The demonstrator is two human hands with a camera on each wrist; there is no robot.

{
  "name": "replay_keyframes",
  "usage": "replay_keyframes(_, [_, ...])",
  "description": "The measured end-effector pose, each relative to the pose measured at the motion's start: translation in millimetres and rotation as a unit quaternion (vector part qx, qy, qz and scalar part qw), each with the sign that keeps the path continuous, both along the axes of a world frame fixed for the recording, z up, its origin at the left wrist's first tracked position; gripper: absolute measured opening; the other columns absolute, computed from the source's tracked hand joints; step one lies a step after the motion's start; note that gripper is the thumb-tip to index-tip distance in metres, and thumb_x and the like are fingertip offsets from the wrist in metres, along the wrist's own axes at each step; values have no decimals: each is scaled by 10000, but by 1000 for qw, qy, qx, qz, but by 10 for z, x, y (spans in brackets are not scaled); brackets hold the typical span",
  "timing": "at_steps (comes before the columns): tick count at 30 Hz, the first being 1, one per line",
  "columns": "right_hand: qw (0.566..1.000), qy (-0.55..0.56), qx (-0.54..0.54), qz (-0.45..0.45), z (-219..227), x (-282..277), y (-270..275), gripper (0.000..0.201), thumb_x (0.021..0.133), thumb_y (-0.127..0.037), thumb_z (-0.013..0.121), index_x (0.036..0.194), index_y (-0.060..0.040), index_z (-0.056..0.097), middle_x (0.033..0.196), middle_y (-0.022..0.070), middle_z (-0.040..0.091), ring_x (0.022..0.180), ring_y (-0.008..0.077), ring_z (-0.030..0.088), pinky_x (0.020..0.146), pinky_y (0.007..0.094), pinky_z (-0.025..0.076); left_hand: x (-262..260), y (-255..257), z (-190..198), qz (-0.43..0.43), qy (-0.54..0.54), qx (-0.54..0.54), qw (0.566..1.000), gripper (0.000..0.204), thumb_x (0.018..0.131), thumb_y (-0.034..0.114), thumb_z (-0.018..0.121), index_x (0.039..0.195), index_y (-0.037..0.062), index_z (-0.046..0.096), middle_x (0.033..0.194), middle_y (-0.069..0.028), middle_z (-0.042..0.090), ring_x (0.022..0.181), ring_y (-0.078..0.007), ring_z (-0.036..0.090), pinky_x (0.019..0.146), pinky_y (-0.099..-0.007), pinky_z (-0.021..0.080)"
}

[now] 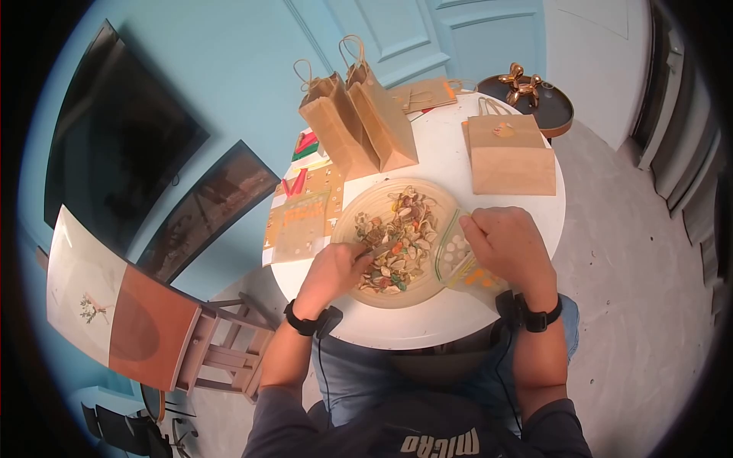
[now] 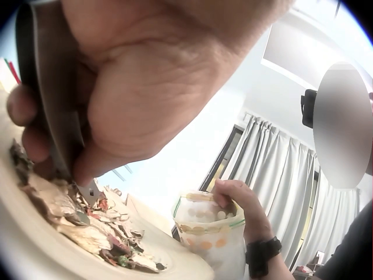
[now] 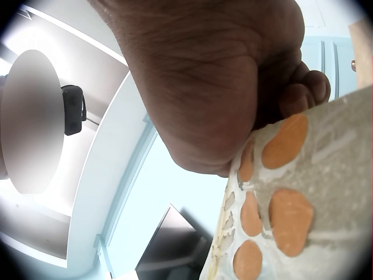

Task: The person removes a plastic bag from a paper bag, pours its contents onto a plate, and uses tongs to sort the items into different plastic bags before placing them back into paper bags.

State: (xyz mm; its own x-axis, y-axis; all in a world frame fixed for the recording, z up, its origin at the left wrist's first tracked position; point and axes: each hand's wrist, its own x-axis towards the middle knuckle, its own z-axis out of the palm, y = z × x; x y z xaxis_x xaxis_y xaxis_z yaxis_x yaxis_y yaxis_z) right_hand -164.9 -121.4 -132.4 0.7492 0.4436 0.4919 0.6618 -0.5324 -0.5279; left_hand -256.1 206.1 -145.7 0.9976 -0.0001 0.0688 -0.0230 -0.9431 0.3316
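A round, pale wooden tray (image 1: 408, 300) holds a heap of dried potpourri-like pieces (image 1: 412, 248), cream, brown, orange and green. My left hand (image 1: 332, 275) is over the tray's left side and grips metal tongs (image 2: 55, 99). In the left wrist view their tips reach down into the dried pieces. At the tray's right edge my right hand (image 1: 510, 243) pinches the rim of a clear zip bag (image 2: 204, 242) with orange and white spots. The bag's mouth is spread and faces the tray. Seen from the right wrist, curled fingers (image 3: 297, 99) sit at the bag's upper edge.
Two brown paper bags (image 1: 351, 126) stand upright behind the tray on the white round table (image 1: 443, 145). Another paper bag (image 1: 511, 156) lies at the back right. Patterned packaging (image 1: 305, 217) lies at the left. A wooden chair (image 1: 229, 343) stands left of the table.
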Motion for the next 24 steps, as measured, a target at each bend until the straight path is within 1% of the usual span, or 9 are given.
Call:
replay_keyframes(3, [1000,-9,-2,2,-1,2,2,414,1088,-263,655,763,-13,708,726,222,698,716,444,701,722,537,553,2,37,35,-8,-4,-19,1000,223,1039,182,775,1024,-40,799,777,-289,676,722,-465,672,671,-493,518])
replay_keyframes(6, [1000,-2,-3,3,13,0,2,410,1086,-260,656,761,-14,708,724,225,697,723,446,703,727,539,554,0,-18,192,5,22,-23,999,222,1018,193,756,1071,-11,826,873,-300,725,848,-504,724,764,-540,570])
replay_keyframes(9, [1000,-7,8,7,3,7,-2,410,1086,-259,652,761,-15,712,726,228,698,724,447,704,731,541,555,4,-98,339,6,30,-20,999,215,1015,187,759,1055,-15,821,871,-293,727,829,-501,714,753,-532,562])
replay_keyframes(12, [1000,-7,11,7,-9,13,-4,409,1087,-257,648,764,-16,717,727,228,699,718,449,702,731,540,557,-28,-277,527,-11,27,-37,999,220,1016,194,767,1087,-9,817,893,-287,724,849,-493,712,757,-524,557])
replay_keyframes(15, [1000,-9,3,3,-2,9,-6,407,1088,-257,644,767,-19,723,727,226,701,711,450,700,729,540,557,-38,-466,536,-92,-37,-67,993,224,1014,164,816,1093,-44,788,845,-259,690,737,-419,681,694,-461,535])
replay_keyframes(18, [1000,-5,-5,-1,11,6,-16,407,1089,-255,643,767,-20,726,726,224,703,712,448,701,726,539,557,-49,-721,591,-137,-53,-88,985,286,984,177,853,1158,-42,794,907,-261,724,778,-409,719,718,-452,561])
replay_keyframes(19, [1000,-6,-4,-3,13,8,-27,409,1089,-256,643,765,-21,727,726,224,703,712,448,702,725,539,557,-41,-755,618,-129,-56,-95,985,342,979,225,864,1177,-46,797,947,-265,743,798,-391,733,717,-452,561])
replay_keyframes(22, [1000,-6,4,-5,10,8,-60,416,1090,-258,643,758,-21,725,724,226,701,711,446,702,722,540,555,196,-592,558,-86,-53,-75,992,356,987,253,852,1169,-49,802,924,-260,755,778,-384,734,717,-444,564])
replay_keyframes(24, [1000,-5,13,-2,1,8,-73,423,1090,-259,643,751,-21,721,721,227,698,708,446,700,717,542,552,450,-347,465,-44,-6,-53,998,351,1014,272,824,1154,-49,809,875,-249,761,723,-346,720,696,-427,561])
